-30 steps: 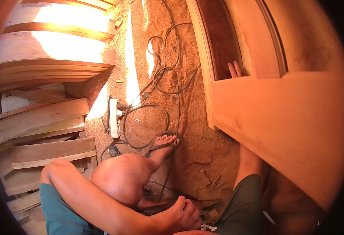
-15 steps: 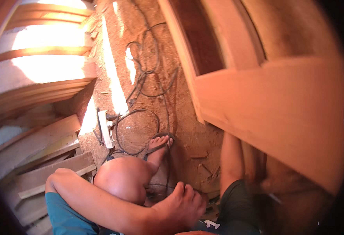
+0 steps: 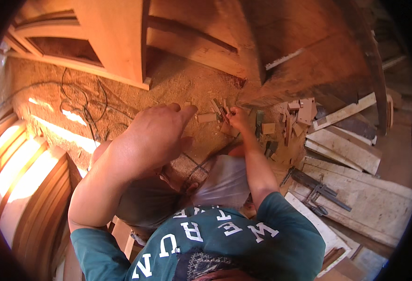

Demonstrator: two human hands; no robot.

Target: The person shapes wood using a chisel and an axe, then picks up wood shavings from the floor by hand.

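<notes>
My left hand is raised over my legs in the middle of the view, its fingers loosely bent and apart, holding nothing visible. Farther forward and right, my right hand is down among small wood scraps, its fingers closed on a thin wooden piece. Beside it lie a dark green piece and a heap of small cut blocks. Ahead of both hands stands a wooden panelled frame, with a large darker curved board to its right.
Looping black cables lie on the sawdust floor. Curved wooden boards are stacked at left in patches of sunlight. At right are pale planks and a metal bar clamp on a worn board.
The view has swung right, so the panelled frame now sits upper left. My left hand has lifted from near my lap. My right hand, earlier at the panel, is now among the scraps.
</notes>
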